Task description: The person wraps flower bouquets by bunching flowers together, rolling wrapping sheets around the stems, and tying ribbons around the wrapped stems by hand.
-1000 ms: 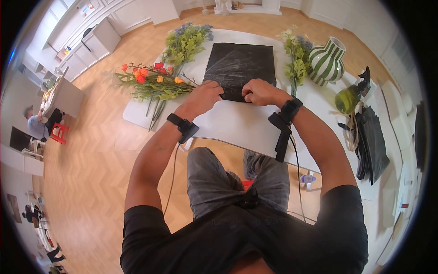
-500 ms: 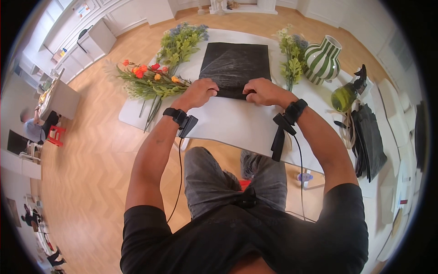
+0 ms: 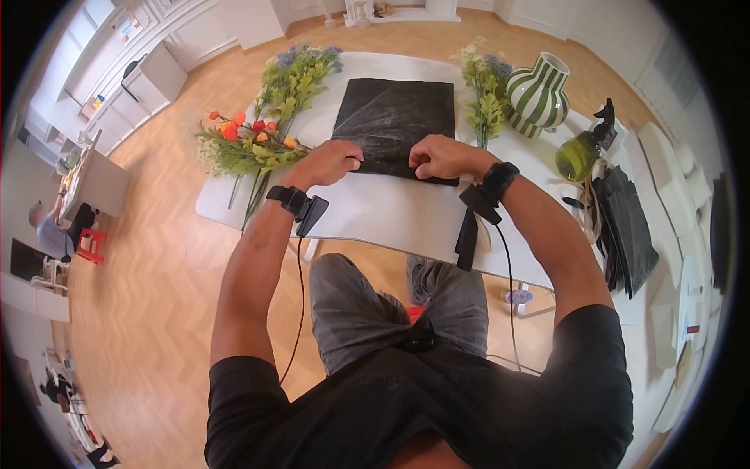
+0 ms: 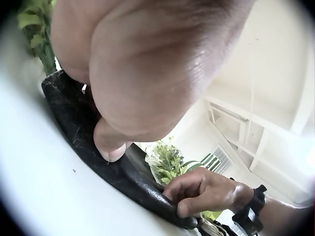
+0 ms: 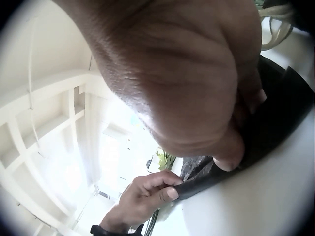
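Observation:
A black leather-like sheet (image 3: 398,109), creased and marked with pale lines, lies on the white table (image 3: 391,207). My left hand (image 3: 330,162) pinches its near edge toward the left corner. At the right part of the same edge, my right hand (image 3: 444,158) grips with curled fingers. The left wrist view shows the left thumb pressing the dark edge (image 4: 128,184), which looks rounded over like a fold. From the right wrist, the edge (image 5: 280,118) stands bent up under the right fingers, while the left hand (image 5: 140,199) pinches the far corner.
Flower bunches with red and orange blooms (image 3: 250,144) and blue ones (image 3: 297,78) lie left. Right of the sheet are another bunch (image 3: 484,98), a green-striped vase (image 3: 539,98), a green spray bottle (image 3: 576,159) and a folded black bundle (image 3: 625,227) with beige straps.
The head view has shifted slightly, moving the table leftward in frame. Both hands stay at the sheet's near edge; its right corner now shows below the right hand.

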### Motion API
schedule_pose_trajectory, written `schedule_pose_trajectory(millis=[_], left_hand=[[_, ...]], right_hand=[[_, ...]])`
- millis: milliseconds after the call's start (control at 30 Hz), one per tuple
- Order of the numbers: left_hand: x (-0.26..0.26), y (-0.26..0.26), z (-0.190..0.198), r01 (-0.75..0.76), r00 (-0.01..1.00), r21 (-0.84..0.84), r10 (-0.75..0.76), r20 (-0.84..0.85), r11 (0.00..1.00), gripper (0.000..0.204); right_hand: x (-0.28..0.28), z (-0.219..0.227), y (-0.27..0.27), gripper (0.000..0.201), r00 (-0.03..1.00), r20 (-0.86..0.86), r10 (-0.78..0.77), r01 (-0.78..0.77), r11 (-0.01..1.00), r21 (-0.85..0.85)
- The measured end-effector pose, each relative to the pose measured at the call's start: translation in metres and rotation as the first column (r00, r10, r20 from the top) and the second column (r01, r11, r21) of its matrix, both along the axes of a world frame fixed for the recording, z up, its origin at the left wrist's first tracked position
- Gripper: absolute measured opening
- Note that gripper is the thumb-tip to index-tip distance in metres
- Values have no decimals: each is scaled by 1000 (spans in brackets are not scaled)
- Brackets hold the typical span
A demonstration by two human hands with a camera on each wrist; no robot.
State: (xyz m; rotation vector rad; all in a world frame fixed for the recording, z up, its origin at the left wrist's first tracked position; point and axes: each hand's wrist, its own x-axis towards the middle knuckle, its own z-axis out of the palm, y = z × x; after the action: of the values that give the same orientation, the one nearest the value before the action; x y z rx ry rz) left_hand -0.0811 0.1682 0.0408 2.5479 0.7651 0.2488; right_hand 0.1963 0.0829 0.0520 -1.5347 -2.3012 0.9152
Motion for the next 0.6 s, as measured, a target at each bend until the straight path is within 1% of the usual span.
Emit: schedule_pose_trajectory(millis=[67, 133, 200, 233, 267, 300, 333, 367, 433, 467, 500, 533, 567, 600], left_hand=[[2, -2, 2, 7, 1000, -3, -7, 11, 1000, 18], [3, 1, 5, -28, 996, -75, 21, -89, 997, 19], [4, 3, 5, -7, 996, -52, 3, -85, 999, 19], [4, 7, 1, 16, 996, -30, -18, -82, 999, 18], [3, 9, -5, 21, 996, -32, -24, -84, 999, 18], [0, 13, -9, 85, 996, 58, -85, 4, 995, 17], [-1, 14, -10, 136, 985, 153, -150, 88, 979, 17], [-2, 15, -11, 136, 985, 154, -151, 89, 979, 17], [-4, 11, -13, 78, 996, 131, -83, 37, 988, 16], [-2, 4, -3, 78, 996, 129, -84, 37, 989, 16], [0, -3, 7, -37, 999, -54, 38, 16, 998, 16], [2, -8, 12, -154, 988, -232, 152, -26, 960, 18], [2, -7, 9, -151, 989, -234, 149, -25, 960, 18], [0, -6, 6, -77, 997, -130, 79, 10, 988, 18]], right_hand=[[0, -4, -2, 25, 1000, -10, -6, 6, 1000, 20], [-2, -6, -2, 24, 1000, -20, -8, 9, 999, 40], [-3, -7, -1, 23, 993, 113, 17, -38, 983, 182], [-4, -4, -2, 23, 994, 111, 12, -33, 982, 184], [-3, -2, -2, 22, 995, 98, -19, 7, 993, 117], [-3, 1, -2, 21, 995, 87, -50, 46, 998, 51], [-1, 1, 0, 21, 995, 87, -52, 48, 998, 52], [0, 1, 1, 21, 997, 70, -44, 42, 999, 34], [2, 0, 5, 20, 998, 52, -35, 34, 999, 13], [2, -1, 6, 20, 998, 52, -30, 29, 999, 16], [1, -4, 6, 20, 998, 50, -25, 25, 1000, 16], [1, -5, 4, 20, 998, 50, -28, 28, 1000, 11], [1, -4, 4, 19, 998, 53, -40, 40, 999, 7], [2, -2, 4, 19, 997, 56, -50, 50, 999, 5]])
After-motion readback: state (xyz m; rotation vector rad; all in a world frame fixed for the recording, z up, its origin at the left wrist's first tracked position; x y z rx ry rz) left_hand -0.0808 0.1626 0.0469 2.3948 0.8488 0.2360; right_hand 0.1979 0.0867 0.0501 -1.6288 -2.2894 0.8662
